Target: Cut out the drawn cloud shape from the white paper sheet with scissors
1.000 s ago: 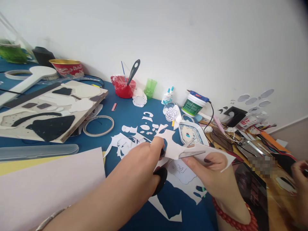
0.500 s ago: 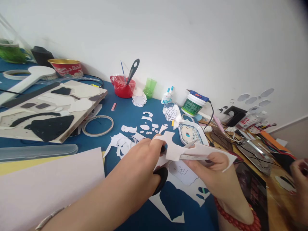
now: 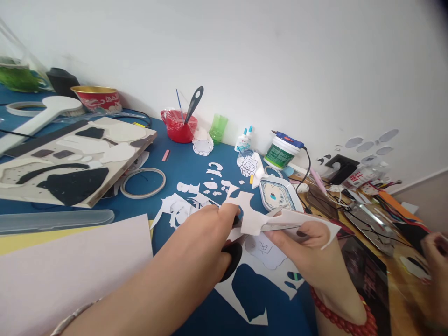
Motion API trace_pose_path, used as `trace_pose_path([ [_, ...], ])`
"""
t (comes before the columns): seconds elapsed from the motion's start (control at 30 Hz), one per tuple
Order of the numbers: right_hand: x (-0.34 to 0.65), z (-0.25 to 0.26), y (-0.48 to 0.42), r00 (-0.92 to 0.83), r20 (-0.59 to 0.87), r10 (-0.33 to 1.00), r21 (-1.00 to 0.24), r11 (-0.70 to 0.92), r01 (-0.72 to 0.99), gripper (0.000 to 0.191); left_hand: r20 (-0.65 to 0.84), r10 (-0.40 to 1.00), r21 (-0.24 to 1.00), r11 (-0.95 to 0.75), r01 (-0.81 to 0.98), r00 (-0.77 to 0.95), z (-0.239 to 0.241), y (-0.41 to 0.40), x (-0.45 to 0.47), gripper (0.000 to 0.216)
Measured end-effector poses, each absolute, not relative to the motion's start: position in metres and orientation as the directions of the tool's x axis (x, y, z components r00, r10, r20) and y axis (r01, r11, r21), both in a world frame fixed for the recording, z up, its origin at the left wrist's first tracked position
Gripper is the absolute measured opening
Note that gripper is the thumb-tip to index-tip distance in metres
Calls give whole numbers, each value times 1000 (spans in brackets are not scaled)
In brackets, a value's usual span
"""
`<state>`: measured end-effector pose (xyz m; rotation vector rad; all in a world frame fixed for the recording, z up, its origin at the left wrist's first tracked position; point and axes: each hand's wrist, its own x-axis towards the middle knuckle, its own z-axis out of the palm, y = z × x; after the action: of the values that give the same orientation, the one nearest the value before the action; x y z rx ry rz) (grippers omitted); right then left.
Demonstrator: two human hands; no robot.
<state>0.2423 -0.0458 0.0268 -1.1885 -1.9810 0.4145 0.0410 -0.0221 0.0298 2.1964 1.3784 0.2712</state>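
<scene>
My left hand [image 3: 206, 238] grips black-handled scissors [image 3: 233, 259]; their blades [image 3: 280, 227] run to the right into a piece of white paper [image 3: 250, 214]. My right hand [image 3: 308, 252], with a red bead bracelet on its wrist, pinches the right end of that paper and holds it just above the blue table [image 3: 185, 163]. White offcuts [image 3: 266, 275] lie right under both hands.
A board with black and white cut shapes [image 3: 70, 158] lies at the left, a tape ring [image 3: 143, 183] beside it. A pale sheet [image 3: 70, 270] covers the near left. A red cup [image 3: 178, 126], green cup [image 3: 218, 128], glue tub [image 3: 282, 151] and tin tray [image 3: 278, 193] stand behind. Another person's hand [image 3: 436, 252] is at far right.
Both hands stay in place; the paper and scissor blades shift only slightly as the cut goes on. The other person's hand at the right edge has moved a little.
</scene>
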Motion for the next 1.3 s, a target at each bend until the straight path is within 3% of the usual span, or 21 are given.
trace_pose_path([
  [0.13,244,27,-47,-260,435,862,-632,498,593,29,-90,882,520,-354,777,462,29,-22,41,26],
  [0.27,244,27,-48,-178,383,906,-701,411,583,22,84,872,513,-452,730,482,19,-24,40,32],
  [0.4,243,27,-49,-197,368,908,-692,410,594,14,218,835,446,-546,709,506,13,-25,40,48],
  [0.6,235,25,-49,-98,343,934,-802,345,487,11,190,829,459,-549,698,527,12,-23,38,52],
  [0.8,234,26,-48,-111,300,947,-853,319,414,18,127,843,482,-514,710,523,17,-22,36,31],
  [1.07,229,25,-51,-25,323,946,-844,300,445,11,67,849,505,-481,717,523,22,-20,36,25],
  [1.3,236,26,-49,-104,340,935,-768,340,543,8,38,864,532,-443,722,502,22,-19,37,22],
])
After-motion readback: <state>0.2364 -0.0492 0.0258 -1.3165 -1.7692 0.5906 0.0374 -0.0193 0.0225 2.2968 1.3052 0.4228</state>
